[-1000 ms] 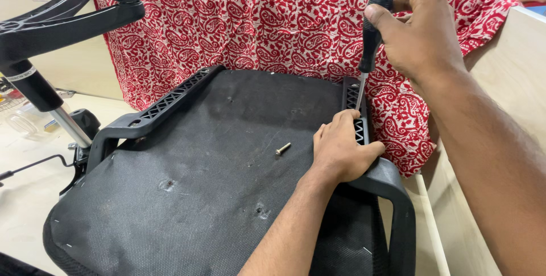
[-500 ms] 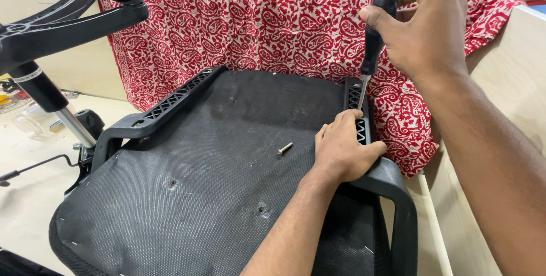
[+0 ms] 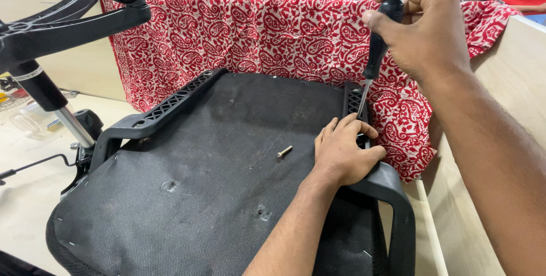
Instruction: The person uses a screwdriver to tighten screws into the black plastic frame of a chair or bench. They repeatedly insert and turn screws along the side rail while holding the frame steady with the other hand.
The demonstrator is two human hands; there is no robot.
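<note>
Black fabric underside of an upturned chair seat (image 3: 187,196) filling the view, both hands busy at its far right edge. Right hand (image 3: 426,31) up high, clenched round the black handle of a screwdriver (image 3: 375,48), thumb and fingers wrapped over the top, shaft angled down and slightly leftward from the fist. Screwdriver tip landing right at the fingertips of the left hand (image 3: 344,151), down on the black plastic armrest bracket (image 3: 355,102) with its lattice of holes. Left hand lying flat and palm-down over that bracket, fingers curled loosely against it, pressing rather than gripping; whether anything sits pinched under the fingertips, cannot tell. Just left of that hand, a single loose screw (image 3: 284,151) lying on the seat fabric, near the knuckles but not touching. Farther left of both hands, the matching black armrest bracket (image 3: 165,108) running along the opposite seat edge. Beyond the right hand, a red paisley cloth (image 3: 256,37) draped over a partition, hanging behind the seat. Well off to the left of the hands, the chair's black wheeled base (image 3: 68,20) with a caster and the gas-lift column sticking out sideways. Pale wooden board (image 3: 500,82) rising beside the right forearm. Other people's clothing showing above the cloth.
</note>
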